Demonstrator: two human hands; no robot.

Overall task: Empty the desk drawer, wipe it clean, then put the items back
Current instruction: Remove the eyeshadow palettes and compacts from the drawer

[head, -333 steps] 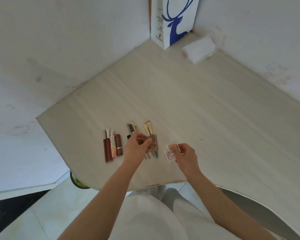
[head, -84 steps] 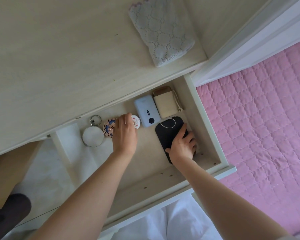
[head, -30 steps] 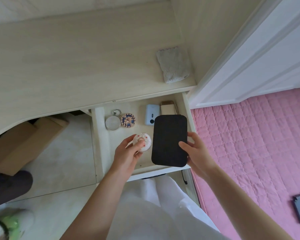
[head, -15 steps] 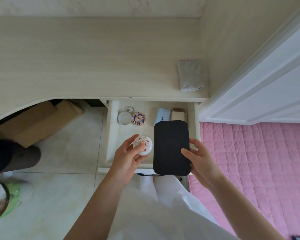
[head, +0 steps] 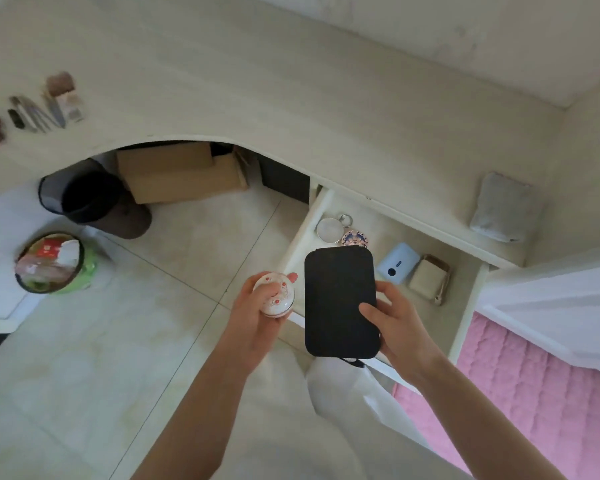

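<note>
Left hand: the left hand curls its fingers and thumb round a small round patterned tin, held above the floor just off the drawer's left front corner.
Right hand: the right hand grips the right edge of a flat black pouch, thumb on its face, holding it over the drawer's front left part.
Drawer: the drawer stands pulled out beneath the tabletop's front edge.
Inside, back left corner: a round mirror with a ring and just beside it a blue-patterned disc.
Inside, back middle: a pale blue device touching a beige pouch.
Tabletop, right end: a folded grey cloth near the front edge.
Tabletop, far left: blurred sticks and tubes, probably cosmetics.
</note>
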